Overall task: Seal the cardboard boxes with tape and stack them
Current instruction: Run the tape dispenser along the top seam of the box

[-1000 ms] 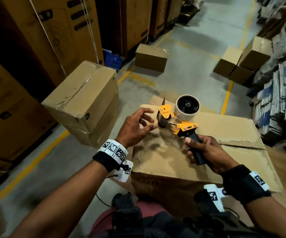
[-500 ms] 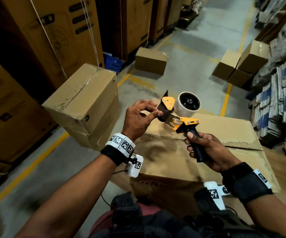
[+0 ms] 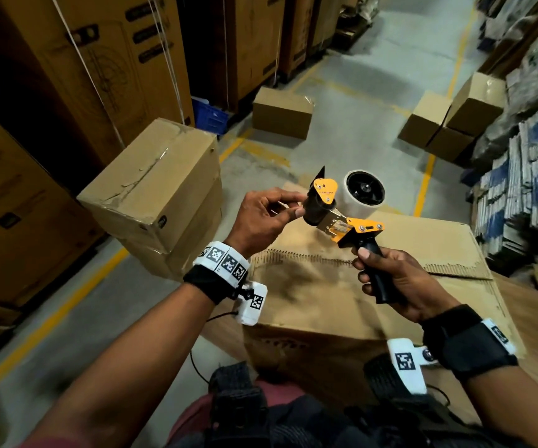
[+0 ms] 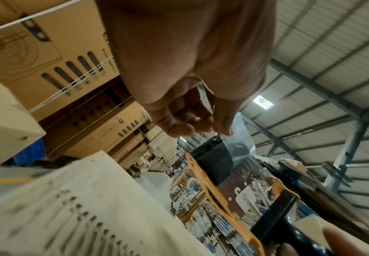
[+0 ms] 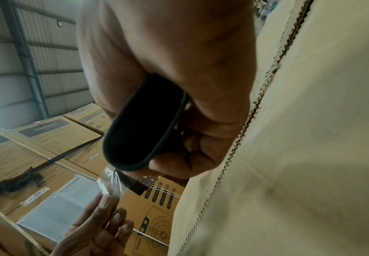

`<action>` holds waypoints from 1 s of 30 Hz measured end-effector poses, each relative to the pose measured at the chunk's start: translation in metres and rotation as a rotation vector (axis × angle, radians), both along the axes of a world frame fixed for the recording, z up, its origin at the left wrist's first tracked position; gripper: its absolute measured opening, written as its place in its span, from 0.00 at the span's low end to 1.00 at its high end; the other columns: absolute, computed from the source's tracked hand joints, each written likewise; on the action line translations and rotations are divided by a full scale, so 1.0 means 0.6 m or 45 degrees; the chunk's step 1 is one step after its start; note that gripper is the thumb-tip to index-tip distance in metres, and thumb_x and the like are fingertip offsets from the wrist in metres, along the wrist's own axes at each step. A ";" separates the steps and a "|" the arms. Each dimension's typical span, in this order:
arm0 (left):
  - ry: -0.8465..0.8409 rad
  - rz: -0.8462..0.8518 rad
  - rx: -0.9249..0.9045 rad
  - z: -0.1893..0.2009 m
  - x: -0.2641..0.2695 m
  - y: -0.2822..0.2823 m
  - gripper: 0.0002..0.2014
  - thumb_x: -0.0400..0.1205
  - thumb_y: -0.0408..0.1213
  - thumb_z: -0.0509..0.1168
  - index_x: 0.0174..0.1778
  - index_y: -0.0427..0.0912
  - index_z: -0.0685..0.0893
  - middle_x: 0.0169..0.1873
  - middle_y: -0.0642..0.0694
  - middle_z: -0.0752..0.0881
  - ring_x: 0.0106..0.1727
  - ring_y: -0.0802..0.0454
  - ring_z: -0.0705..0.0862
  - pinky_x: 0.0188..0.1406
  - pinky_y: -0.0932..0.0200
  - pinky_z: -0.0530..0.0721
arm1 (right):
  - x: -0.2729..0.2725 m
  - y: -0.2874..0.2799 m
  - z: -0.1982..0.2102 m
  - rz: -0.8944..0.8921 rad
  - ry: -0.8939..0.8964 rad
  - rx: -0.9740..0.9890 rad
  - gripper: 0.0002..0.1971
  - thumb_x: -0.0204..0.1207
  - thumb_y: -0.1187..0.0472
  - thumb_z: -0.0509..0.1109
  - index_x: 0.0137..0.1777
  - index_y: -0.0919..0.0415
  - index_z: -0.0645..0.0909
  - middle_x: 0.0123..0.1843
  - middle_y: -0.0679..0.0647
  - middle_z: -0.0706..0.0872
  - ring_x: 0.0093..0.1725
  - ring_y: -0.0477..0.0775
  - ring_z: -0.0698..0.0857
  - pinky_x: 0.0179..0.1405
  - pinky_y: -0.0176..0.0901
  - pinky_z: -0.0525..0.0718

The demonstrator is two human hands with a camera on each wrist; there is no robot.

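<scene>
The right hand (image 3: 400, 279) grips the tape dispenser (image 3: 342, 218) above the cardboard box (image 3: 325, 305) while the left hand (image 3: 261, 218) pinches its clear tape (image 4: 238, 138) end (flimsy, sticky, best held by the edge)

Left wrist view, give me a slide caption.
Left hand pinches clear tape pulled from the orange tape dispenser.

Your left hand (image 4: 192, 72), frame top, pinches clear tape (image 4: 238, 143); orange tape dispenser (image 4: 227, 195) lower right; blurred cardboard box (image 4: 74, 207) lower left.
</scene>
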State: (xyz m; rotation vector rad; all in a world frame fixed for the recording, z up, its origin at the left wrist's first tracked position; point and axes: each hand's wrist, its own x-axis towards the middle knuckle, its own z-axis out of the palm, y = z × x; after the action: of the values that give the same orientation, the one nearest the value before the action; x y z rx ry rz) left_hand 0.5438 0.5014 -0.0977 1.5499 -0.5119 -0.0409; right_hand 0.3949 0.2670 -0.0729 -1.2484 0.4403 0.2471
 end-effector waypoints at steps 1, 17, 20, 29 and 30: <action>-0.026 -0.013 0.023 0.000 0.000 0.003 0.11 0.77 0.34 0.79 0.53 0.52 0.94 0.39 0.57 0.92 0.39 0.58 0.87 0.42 0.53 0.86 | -0.001 -0.001 0.000 0.005 -0.004 -0.010 0.17 0.79 0.59 0.73 0.64 0.67 0.79 0.41 0.54 0.82 0.34 0.50 0.79 0.29 0.38 0.79; 0.060 0.208 0.227 0.001 -0.018 0.081 0.08 0.76 0.34 0.82 0.41 0.55 0.95 0.39 0.53 0.95 0.33 0.57 0.85 0.43 0.45 0.89 | 0.022 0.035 0.011 0.126 0.189 0.089 0.10 0.78 0.53 0.71 0.52 0.59 0.87 0.37 0.51 0.79 0.27 0.46 0.75 0.23 0.32 0.72; 0.177 0.282 0.083 -0.010 -0.007 0.109 0.07 0.73 0.37 0.82 0.37 0.57 0.96 0.39 0.49 0.95 0.41 0.47 0.91 0.52 0.38 0.92 | 0.027 0.026 0.012 0.031 0.277 0.205 0.11 0.78 0.52 0.70 0.53 0.58 0.82 0.35 0.48 0.77 0.25 0.43 0.74 0.21 0.32 0.69; 0.087 0.030 -0.049 -0.050 0.003 0.167 0.09 0.74 0.34 0.83 0.45 0.53 0.97 0.46 0.41 0.90 0.53 0.43 0.86 0.62 0.35 0.86 | 0.021 -0.004 0.016 0.141 -0.071 -0.150 0.12 0.77 0.57 0.75 0.55 0.64 0.86 0.41 0.60 0.82 0.31 0.55 0.77 0.30 0.40 0.76; 0.061 -0.020 -0.054 -0.058 0.004 0.174 0.09 0.72 0.35 0.84 0.47 0.50 0.97 0.46 0.40 0.87 0.55 0.45 0.86 0.61 0.39 0.87 | 0.020 -0.004 0.013 0.152 -0.109 -0.173 0.14 0.77 0.56 0.77 0.56 0.66 0.86 0.41 0.62 0.83 0.32 0.56 0.78 0.31 0.41 0.78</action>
State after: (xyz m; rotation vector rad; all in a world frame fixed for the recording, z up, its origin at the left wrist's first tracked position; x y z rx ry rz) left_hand 0.5464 0.6058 -0.1324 1.5000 -0.4845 -0.0783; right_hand 0.4070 0.2646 -0.0653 -1.4152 0.3134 0.2671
